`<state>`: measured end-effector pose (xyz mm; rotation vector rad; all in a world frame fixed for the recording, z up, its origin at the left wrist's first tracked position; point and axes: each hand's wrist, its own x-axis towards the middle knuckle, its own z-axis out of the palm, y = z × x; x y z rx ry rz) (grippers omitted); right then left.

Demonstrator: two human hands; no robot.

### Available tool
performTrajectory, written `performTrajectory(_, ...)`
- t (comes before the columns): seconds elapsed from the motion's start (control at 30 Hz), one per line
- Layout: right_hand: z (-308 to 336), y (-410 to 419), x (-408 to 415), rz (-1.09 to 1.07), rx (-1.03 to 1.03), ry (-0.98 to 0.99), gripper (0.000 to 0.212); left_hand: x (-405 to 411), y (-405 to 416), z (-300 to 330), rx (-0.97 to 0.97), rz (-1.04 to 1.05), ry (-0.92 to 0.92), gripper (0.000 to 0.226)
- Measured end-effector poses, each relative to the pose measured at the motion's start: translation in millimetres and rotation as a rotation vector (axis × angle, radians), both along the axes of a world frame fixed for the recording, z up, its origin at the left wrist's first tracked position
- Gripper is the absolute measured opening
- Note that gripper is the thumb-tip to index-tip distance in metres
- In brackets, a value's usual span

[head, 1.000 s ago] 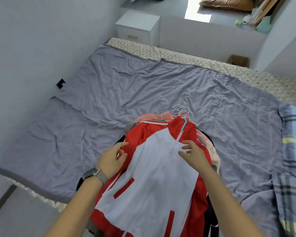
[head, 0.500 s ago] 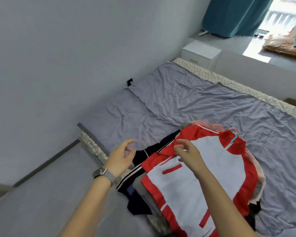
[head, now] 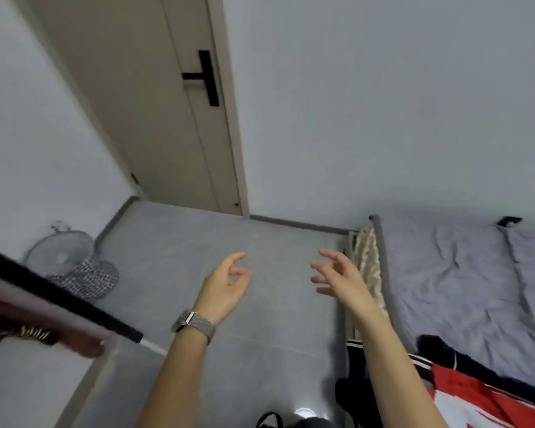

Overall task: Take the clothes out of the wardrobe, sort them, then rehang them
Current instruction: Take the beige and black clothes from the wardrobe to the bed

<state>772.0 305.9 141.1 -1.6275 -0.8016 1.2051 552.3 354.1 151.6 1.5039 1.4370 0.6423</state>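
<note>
Grey tiled floor (head: 173,273) fills the frame centre, with a beige door (head: 155,97) at upper left. Both hands hang above the floor, holding nothing: left hand (head: 226,285) with fingers loosely curled, right hand (head: 340,279) with fingers spread. Red-and-white jacket (head: 476,400) lies on dark clothes (head: 352,387) at lower right, on the bed's grey-lilac sheet (head: 464,273).
</note>
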Motion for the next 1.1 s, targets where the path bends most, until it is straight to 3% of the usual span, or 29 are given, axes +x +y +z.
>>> performTrajectory(0.37, 24, 16, -206, 0.665, -0.008, 0.028, 0.022, -180, -114, 13, 0.004, 0.716, -0.199, 0.027)
performTrajectory(0.63, 24, 6, -387, 1.046, 0.031, -0.010, 0.022, -320, -202, 17, 0.075, 1.105, -0.197, 0.028)
performTrajectory(0.83, 12, 2, -527, 1.279, 0.132, -0.125, 0.025, -432, -243, 17, 0.088, 1.242, -0.090, 0.031)
performTrajectory(1.1, -5, 23, -644, 1.331, 0.154, -0.210, 0.025, -527, -240, 19, 0.056, 1.283, -0.115, 0.032)
